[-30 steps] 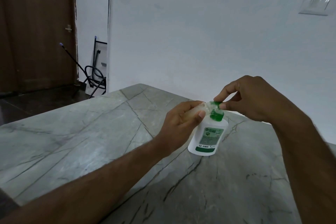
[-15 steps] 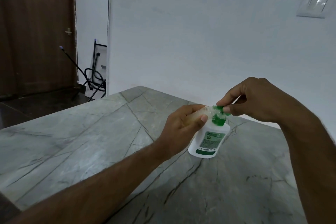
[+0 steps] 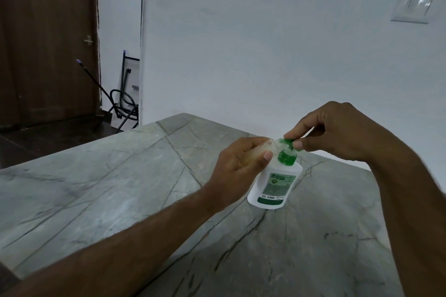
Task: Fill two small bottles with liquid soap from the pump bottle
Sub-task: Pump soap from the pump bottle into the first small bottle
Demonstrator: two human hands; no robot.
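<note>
On a grey veined stone counter [image 3: 120, 188], one white plastic pump bottle with a green pump head [image 3: 275, 184] standing between two hands, left hand [image 3: 239, 164] gripping one small clear bottle [image 3: 265, 148] at the spout, right hand [image 3: 337, 132] pinching the green pump top.

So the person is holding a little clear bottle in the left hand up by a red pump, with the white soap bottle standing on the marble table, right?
Not quite: the pump is green, not red, as the head view shows. The rest holds: the left hand grips the little clear bottle by the pump, the right hand pinches the pump's top, and the white soap bottle stands on the marble table.
</note>
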